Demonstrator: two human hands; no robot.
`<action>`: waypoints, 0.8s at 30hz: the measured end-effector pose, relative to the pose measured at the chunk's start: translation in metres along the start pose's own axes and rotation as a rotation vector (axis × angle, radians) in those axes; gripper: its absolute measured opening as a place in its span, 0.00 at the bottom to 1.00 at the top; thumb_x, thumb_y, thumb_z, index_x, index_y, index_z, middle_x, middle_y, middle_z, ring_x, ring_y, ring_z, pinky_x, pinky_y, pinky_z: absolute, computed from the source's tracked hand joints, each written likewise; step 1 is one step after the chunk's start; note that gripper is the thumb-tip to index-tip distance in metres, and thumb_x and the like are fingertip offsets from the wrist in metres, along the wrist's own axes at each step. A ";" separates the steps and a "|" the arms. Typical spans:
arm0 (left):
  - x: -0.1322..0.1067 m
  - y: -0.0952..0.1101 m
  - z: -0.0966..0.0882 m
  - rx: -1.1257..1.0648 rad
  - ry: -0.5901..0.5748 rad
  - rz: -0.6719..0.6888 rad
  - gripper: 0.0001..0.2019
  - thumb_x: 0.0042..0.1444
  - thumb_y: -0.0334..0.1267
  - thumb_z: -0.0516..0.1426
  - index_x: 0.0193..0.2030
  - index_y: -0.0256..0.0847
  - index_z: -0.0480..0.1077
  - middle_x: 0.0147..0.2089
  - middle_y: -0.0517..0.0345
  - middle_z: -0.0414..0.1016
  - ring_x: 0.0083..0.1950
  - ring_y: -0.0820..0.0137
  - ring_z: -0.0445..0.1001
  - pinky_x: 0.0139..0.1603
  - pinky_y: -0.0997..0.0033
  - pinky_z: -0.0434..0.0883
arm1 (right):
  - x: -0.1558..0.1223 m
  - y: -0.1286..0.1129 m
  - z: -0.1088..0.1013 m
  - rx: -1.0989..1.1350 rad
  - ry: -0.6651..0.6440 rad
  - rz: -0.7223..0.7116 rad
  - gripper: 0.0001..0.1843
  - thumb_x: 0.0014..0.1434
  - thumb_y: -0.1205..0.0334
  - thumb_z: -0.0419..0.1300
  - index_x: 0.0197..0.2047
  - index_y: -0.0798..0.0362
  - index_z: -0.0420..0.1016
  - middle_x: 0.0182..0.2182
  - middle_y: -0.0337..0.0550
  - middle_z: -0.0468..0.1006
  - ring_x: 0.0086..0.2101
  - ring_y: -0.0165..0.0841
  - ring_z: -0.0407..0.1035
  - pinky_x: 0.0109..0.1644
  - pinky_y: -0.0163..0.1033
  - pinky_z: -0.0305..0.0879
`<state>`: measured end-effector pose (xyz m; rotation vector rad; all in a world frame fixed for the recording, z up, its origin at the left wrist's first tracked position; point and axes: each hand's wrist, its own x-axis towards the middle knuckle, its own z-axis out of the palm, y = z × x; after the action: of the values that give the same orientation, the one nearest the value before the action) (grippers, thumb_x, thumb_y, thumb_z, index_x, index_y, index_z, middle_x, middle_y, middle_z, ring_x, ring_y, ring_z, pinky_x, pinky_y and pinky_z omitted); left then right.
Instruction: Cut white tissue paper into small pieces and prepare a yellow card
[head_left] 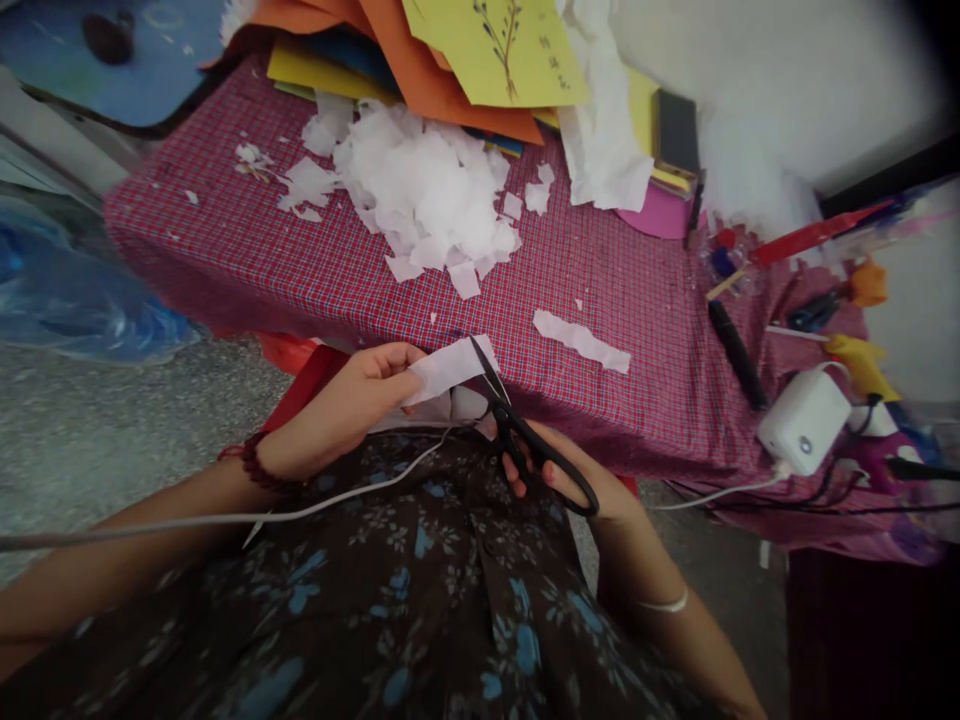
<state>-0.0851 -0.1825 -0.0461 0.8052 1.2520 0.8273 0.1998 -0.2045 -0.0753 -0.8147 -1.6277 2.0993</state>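
Between thumb and fingers, my left hand pinches a white paper strip near the table's front edge. Black-handled scissors are in my right hand, its fingers through the handle loops. Their blades cross the right end of the strip and look slightly apart. A second, wavy-edged paper strip lies on the checked tablecloth to the right of the blades. Farther back is a heap of small cut paper pieces, with a few scraps scattered about it.
Yellow paper with a plant drawing and orange sheets are stacked at the back. On the right are a black marker-like stick, a white box-shaped device and a red tool. A white cable crosses my lap.
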 end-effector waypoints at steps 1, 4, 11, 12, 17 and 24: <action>-0.001 0.000 0.000 0.002 -0.002 0.003 0.05 0.45 0.34 0.60 0.31 0.39 0.71 0.29 0.62 0.71 0.28 0.75 0.65 0.28 0.76 0.62 | 0.002 -0.001 0.001 -0.010 0.011 0.002 0.36 0.64 0.37 0.56 0.64 0.55 0.63 0.36 0.44 0.72 0.31 0.31 0.69 0.34 0.37 0.66; -0.002 0.001 -0.001 0.012 -0.005 0.009 0.06 0.46 0.35 0.59 0.33 0.39 0.71 0.29 0.62 0.71 0.28 0.74 0.65 0.27 0.76 0.62 | 0.005 -0.003 0.005 -0.031 0.029 0.003 0.33 0.65 0.37 0.55 0.61 0.55 0.65 0.36 0.44 0.72 0.31 0.31 0.69 0.33 0.37 0.66; -0.001 0.000 -0.003 0.012 -0.006 0.037 0.05 0.46 0.34 0.59 0.32 0.40 0.72 0.30 0.62 0.71 0.28 0.74 0.65 0.29 0.75 0.62 | 0.009 -0.006 0.011 0.014 0.147 0.048 0.29 0.64 0.41 0.59 0.58 0.54 0.66 0.31 0.38 0.71 0.23 0.26 0.64 0.25 0.33 0.58; 0.000 -0.001 -0.004 0.015 -0.002 0.039 0.05 0.46 0.35 0.59 0.32 0.40 0.72 0.30 0.61 0.71 0.28 0.74 0.65 0.29 0.75 0.62 | 0.010 -0.007 0.012 0.025 0.169 0.066 0.29 0.64 0.41 0.59 0.57 0.54 0.67 0.30 0.37 0.70 0.22 0.25 0.64 0.24 0.32 0.56; 0.004 -0.004 -0.005 -0.002 -0.005 0.027 0.05 0.46 0.35 0.61 0.31 0.39 0.73 0.31 0.60 0.72 0.30 0.74 0.66 0.30 0.76 0.64 | 0.013 -0.011 0.012 0.012 0.199 0.063 0.36 0.61 0.36 0.59 0.63 0.52 0.62 0.34 0.41 0.72 0.27 0.29 0.66 0.29 0.35 0.62; 0.005 -0.003 -0.002 -0.341 0.063 -0.022 0.09 0.45 0.35 0.66 0.33 0.38 0.73 0.31 0.62 0.73 0.29 0.76 0.68 0.31 0.76 0.70 | 0.005 -0.002 -0.002 0.098 0.096 0.021 0.41 0.61 0.31 0.54 0.66 0.51 0.61 0.40 0.46 0.72 0.35 0.35 0.69 0.37 0.40 0.65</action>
<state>-0.0857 -0.1795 -0.0517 0.4931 1.1315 1.0209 0.1972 -0.1999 -0.0744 -0.8892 -1.4616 2.1020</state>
